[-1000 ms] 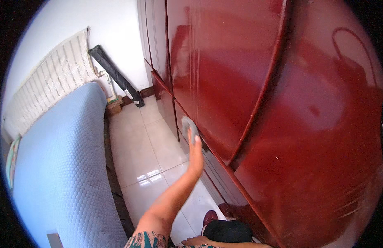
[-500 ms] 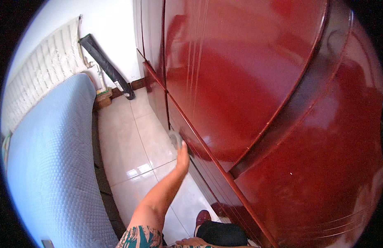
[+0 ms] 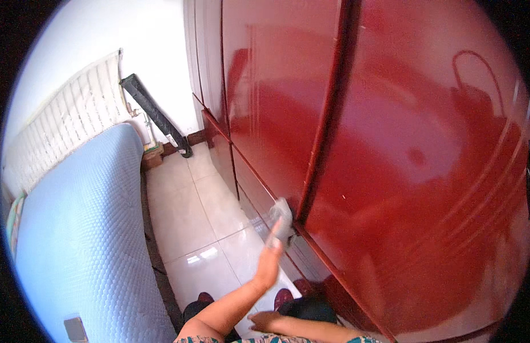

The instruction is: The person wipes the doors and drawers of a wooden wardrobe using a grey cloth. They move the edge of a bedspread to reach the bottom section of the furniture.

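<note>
My left hand reaches forward to the lower part of a glossy dark red wardrobe. Its fingers are closed around a blurred grey cloth, which lies against the narrow ledge just left of the upright door seam. Part of the cloth hides the ledge and the lower panel behind it. Down at the bottom edge, my right hand hangs beside my dark-trousered knee, its fingers apart with nothing seen in them.
On the left is a bed with a light blue quilted cover, a small grey rectangular thing on it. A black roll leans at the wall by a cloth-covered radiator. Pale floor tiles lie between bed and wardrobe.
My left hand has carried the cloth up and rightward along the wardrobe, from the lower panel to the ledge by the seam. The view has shifted, and my right forearm now shows.
</note>
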